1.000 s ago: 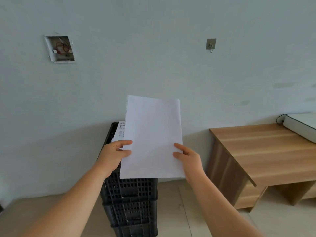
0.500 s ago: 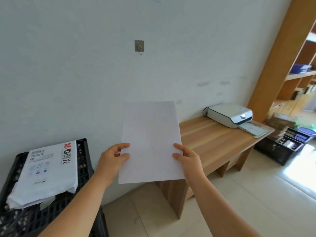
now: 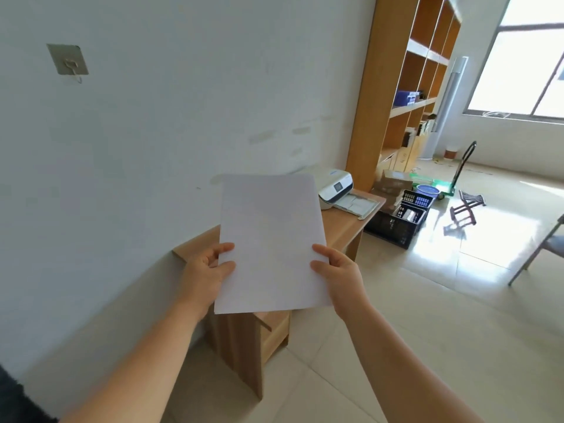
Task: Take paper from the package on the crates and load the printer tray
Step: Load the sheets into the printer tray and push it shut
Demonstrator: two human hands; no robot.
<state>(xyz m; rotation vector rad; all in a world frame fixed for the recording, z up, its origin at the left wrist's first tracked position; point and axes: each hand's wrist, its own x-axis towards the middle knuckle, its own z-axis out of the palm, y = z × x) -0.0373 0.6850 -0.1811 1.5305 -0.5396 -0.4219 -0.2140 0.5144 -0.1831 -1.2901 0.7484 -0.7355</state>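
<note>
A stack of white paper [image 3: 270, 239] is held upright in front of me. My left hand [image 3: 207, 270] grips its lower left edge and my right hand [image 3: 338, 274] grips its lower right edge. Beyond the sheets a white printer [image 3: 334, 186] sits at the far end of a wooden desk [image 3: 345, 224], with its flat tray [image 3: 355, 204] extended toward the desk's end. The paper hides part of the printer and most of the desk top. The paper package and its crates are out of view, apart from a dark corner [image 3: 12, 395] at the bottom left.
A tall wooden shelf unit [image 3: 406, 87] stands past the desk. On the floor there lie black crates [image 3: 396, 221], cardboard boxes, a green hand trolley [image 3: 427, 181] and a small folding stool [image 3: 464, 209]. A chair leg [image 3: 534, 254] shows at the right. Pale tiled floor lies to my right.
My view has swung right: the crates and paper package have left the frame, the desk and printer are nearer and more central. Both hands keep the same hold on the paper.
</note>
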